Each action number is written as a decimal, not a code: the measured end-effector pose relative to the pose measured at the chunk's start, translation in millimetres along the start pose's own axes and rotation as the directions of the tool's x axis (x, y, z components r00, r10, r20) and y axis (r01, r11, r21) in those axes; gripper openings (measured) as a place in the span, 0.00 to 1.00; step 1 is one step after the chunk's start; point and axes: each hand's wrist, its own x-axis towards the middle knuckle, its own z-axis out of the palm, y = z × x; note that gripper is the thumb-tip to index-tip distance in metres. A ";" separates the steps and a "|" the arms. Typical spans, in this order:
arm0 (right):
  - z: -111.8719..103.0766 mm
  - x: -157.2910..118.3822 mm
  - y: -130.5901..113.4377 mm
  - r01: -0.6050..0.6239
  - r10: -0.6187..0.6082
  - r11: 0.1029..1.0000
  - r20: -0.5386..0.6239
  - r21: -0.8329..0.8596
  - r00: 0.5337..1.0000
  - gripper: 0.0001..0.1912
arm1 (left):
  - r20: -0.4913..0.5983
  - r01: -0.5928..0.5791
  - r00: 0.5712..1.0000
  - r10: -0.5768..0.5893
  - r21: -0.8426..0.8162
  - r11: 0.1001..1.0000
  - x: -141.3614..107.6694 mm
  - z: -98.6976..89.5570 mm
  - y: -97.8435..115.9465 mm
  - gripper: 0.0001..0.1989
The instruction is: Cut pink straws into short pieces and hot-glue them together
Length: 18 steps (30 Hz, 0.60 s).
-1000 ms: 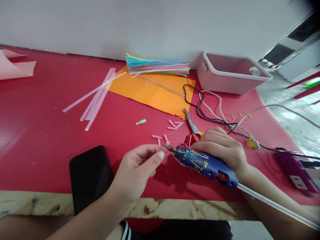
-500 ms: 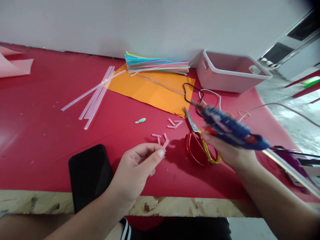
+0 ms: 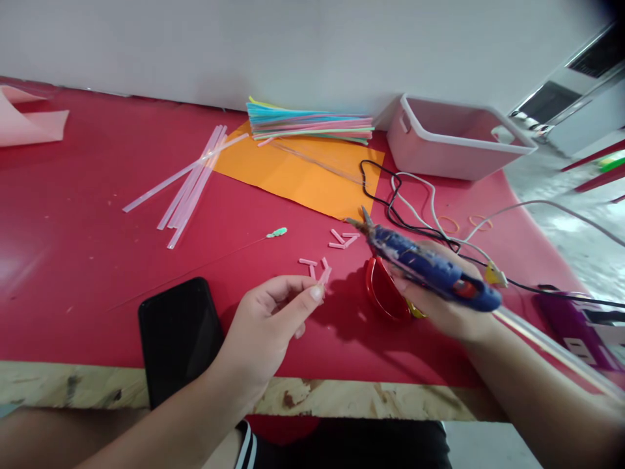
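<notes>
Between thumb and forefinger, my left hand (image 3: 268, 326) pinches a short pink straw piece (image 3: 325, 274) above the red table. Several more cut pink straw pieces (image 3: 336, 245) lie just beyond the fingertips. My right hand (image 3: 452, 303) is wrapped round a blue hot glue gun (image 3: 424, 264), its nozzle pointing left and away from me; a long clear glue stick (image 3: 547, 345) sticks out of its back. Under the gun lie scissors (image 3: 378, 293) with red and yellow handles, partly hidden. A thin wire with a green bead-like end (image 3: 277, 232) rests beyond my left hand.
A black phone (image 3: 178, 339) lies at the table's front edge. Long pink straws (image 3: 188, 185) and an orange sheet (image 3: 297, 176) lie farther back, with a bundle of coloured straws (image 3: 307, 122). A pink bin (image 3: 449, 146), cables (image 3: 415, 221) and a purple object (image 3: 573, 332) are at right.
My right hand has brought the glue gun left and toward me, its nozzle now over the scissors' blades. My left hand keeps its pinch on the straw piece, nearly still.
</notes>
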 end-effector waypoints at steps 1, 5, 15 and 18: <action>0.6 1.2 -3.1 0.073 -0.072 0.996 0.019 -0.043 0.997 0.11 | 0.001 0.000 1.000 0.000 0.008 1.000 0.3 -0.4 -0.5 0.11; 2.3 7.0 -9.7 0.259 -0.250 0.964 0.140 -0.056 0.958 0.16 | 0.003 0.000 1.000 0.000 0.028 1.000 2.4 -1.7 -2.0 0.10; 2.3 7.8 -6.2 0.348 -0.344 0.937 0.229 0.025 0.911 0.13 | 0.027 -0.025 0.999 0.027 -0.069 0.997 2.9 -0.4 -1.3 0.07; 2.4 7.9 -4.2 0.344 -0.340 0.939 0.234 0.024 0.911 0.13 | 0.026 -0.030 0.999 0.032 -0.079 0.996 2.6 0.3 -0.5 0.07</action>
